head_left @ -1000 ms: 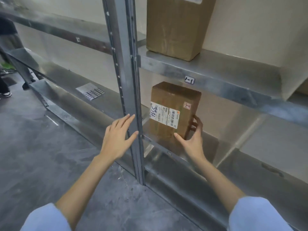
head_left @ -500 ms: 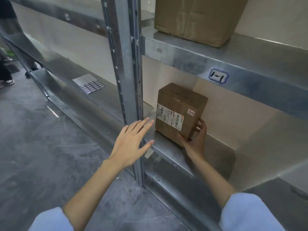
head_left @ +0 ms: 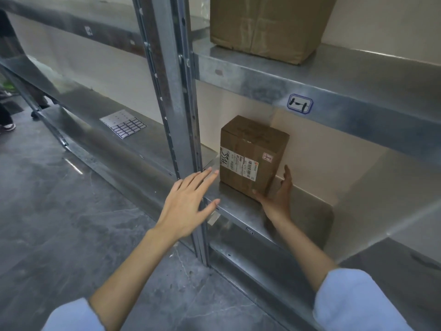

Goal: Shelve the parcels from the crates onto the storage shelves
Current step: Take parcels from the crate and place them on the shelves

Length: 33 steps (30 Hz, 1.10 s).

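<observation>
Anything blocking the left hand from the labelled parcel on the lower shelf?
Nothing visible. The left hand reaches across the front of the steel upright, its fingers a small gap short of the parcel; only bare shelf lies between.

Left hand (head_left: pixel 186 208) flat, fingers spread — right hand (head_left: pixel 279 199) upright, fingers straight (thumb out).

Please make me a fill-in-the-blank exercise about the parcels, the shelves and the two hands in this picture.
The large box stands on the shelf ____ the small parcel.
The hand at the small parcel's lower corner is the person's ____ one.
The left hand, fingers straight, holds ____.
Missing words: above; right; nothing.
</observation>
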Available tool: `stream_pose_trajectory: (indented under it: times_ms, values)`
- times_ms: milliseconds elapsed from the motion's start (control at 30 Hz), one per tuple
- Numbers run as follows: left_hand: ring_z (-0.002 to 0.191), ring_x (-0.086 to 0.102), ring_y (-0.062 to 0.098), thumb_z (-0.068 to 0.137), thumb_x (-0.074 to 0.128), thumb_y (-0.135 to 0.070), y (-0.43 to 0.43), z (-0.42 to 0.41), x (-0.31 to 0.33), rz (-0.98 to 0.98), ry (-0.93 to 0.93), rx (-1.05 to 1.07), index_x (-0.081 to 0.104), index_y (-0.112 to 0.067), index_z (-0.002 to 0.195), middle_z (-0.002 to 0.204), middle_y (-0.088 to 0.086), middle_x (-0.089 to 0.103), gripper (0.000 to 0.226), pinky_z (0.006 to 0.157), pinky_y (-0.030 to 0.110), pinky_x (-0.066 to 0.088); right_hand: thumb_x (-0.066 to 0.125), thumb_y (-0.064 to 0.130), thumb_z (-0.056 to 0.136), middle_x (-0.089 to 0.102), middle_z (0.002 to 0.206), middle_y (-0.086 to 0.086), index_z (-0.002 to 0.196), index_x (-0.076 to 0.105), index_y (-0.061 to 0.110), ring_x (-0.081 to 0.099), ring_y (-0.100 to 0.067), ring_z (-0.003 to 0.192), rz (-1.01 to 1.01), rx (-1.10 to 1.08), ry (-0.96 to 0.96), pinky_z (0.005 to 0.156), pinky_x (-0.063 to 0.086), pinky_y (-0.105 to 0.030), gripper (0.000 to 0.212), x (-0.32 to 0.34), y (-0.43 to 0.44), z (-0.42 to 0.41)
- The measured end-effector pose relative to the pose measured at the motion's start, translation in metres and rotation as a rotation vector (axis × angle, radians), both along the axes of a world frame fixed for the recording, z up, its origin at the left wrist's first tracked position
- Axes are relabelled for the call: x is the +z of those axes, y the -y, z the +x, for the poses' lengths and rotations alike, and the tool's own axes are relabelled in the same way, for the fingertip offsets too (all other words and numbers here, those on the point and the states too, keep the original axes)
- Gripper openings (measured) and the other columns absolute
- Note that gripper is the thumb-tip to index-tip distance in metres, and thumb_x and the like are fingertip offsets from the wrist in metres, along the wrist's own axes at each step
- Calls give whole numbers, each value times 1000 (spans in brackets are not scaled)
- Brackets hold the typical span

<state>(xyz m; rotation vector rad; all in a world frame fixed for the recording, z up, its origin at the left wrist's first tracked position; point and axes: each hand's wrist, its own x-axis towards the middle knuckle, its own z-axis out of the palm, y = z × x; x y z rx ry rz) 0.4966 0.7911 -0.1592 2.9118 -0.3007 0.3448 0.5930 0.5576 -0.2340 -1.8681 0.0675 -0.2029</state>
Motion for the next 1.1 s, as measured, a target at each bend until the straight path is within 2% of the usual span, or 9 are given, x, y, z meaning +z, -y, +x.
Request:
stream_pose_trajectory:
  times_ms: [133,300,467,567,900,1100]
  values:
    - [143,30,14,96,26,-62,-3,-11,9,5,-7,-56,21,-32,155,159,-9,27,66,111,31,26,79,20,84,13,161,-3,157,12,22,16,-14,149,-63,4,-41,118,16,-23,99,16,3,-34]
    - [143,28,14,91,14,-68,-1,-40,25,47,-44,-162,20,-33,155,160,-9,24,73,110,32,25,63,42,93,28,159,-8,157,16,31,28,-26,146,-217,-62,-130,116,26,-37,80,48,13,-96]
    - [145,24,15,87,7,-72,17,-79,46,54,-62,-292,15,-36,155,162,-10,17,78,112,35,22,45,60,97,23,161,-6,156,17,38,25,-28,147,-421,-141,-235,114,27,-44,69,84,37,-180]
    - [145,23,17,85,5,-72,43,-101,63,44,-62,-387,14,-36,155,162,-9,17,80,113,36,21,41,62,97,25,161,-3,156,16,42,28,-29,144,-518,-226,-263,110,32,-47,68,107,62,-234]
    - [144,28,18,80,1,-74,224,-185,123,2,6,-836,17,-35,155,161,-7,22,86,114,35,20,44,61,96,25,161,-3,157,15,38,31,-31,143,-676,-682,-301,112,34,-47,71,177,197,-434]
    - [142,30,18,79,3,-75,368,-269,146,-29,29,-1123,19,-36,153,161,-7,23,86,112,37,24,37,66,96,16,164,2,157,8,39,23,-26,147,-791,-974,-445,108,38,-45,73,203,280,-580]
